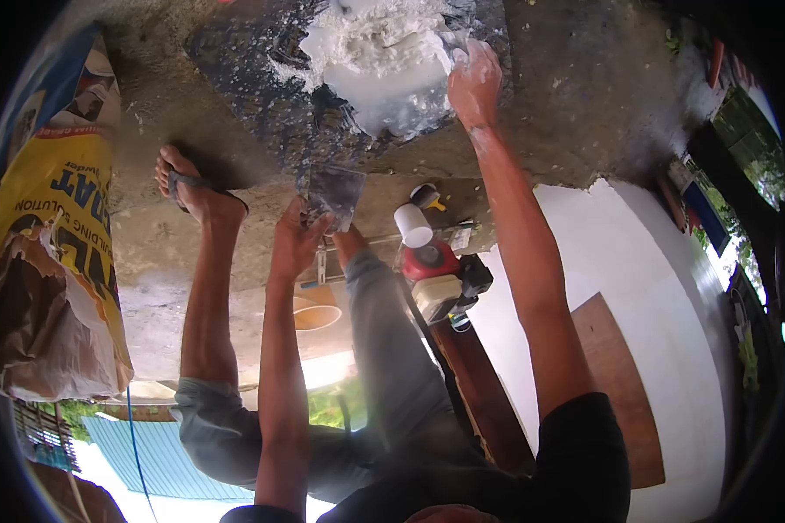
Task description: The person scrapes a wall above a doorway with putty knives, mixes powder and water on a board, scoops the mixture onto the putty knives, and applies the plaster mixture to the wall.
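Wet white paste and powder (pixel 379 52) lie heaped on a dark, splattered sheet (pixel 249 74) on the ground. At the right edge of the heap, my right hand (pixel 475 83) is closed round a small flat tool (pixel 449 48) coated in white; its handle is hidden by the fingers. Nearer my body, my left hand (pixel 298 237) grips the edge of a flat, greyish square plate (pixel 333 193), smeared with residue. The plate is just below the sheet in view. White residue covers the fingers of my right hand.
A torn yellow bag (pixel 57 218) stands at the left, beside my sandalled foot (pixel 196 192). Between my right arm and leg are a white cup (pixel 412 225), a tool with a yellow handle (pixel 427 198) and a red-and-black machine (pixel 432 261). A white wall (pixel 637 288) rises at the right.
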Tool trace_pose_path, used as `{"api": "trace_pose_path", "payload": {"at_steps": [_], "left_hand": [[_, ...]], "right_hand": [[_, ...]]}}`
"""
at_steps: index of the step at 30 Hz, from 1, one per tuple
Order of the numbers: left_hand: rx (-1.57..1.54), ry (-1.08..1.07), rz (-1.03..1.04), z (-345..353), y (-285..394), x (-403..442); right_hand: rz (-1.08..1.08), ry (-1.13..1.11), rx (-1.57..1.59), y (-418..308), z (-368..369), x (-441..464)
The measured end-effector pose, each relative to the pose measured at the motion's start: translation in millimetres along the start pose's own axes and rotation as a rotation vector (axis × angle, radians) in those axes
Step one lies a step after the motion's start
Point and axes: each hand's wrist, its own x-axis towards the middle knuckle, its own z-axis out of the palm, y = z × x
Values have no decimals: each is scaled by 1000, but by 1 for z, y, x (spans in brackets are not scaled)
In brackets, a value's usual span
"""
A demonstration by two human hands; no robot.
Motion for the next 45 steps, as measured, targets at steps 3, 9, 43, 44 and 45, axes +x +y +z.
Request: {"api": "trace_pose_path", "payload": {"at_steps": [3, 9, 43, 44, 45], "left_hand": [[38, 3, 13, -1, -8, 1], [82, 36, 77, -2, -9, 3], [-49, 149, 301, -13, 152, 33], [-64, 103, 309, -5, 166, 26], [-80, 55, 321, 3, 181, 20]], "right_hand": [[257, 49, 8, 2, 1, -3], [164, 12, 6, -4, 24, 21], [609, -255, 1310, -16, -103, 2], [468, -156, 1374, -35, -124, 4], [334, -113, 1415, -47, -138, 4]]}}
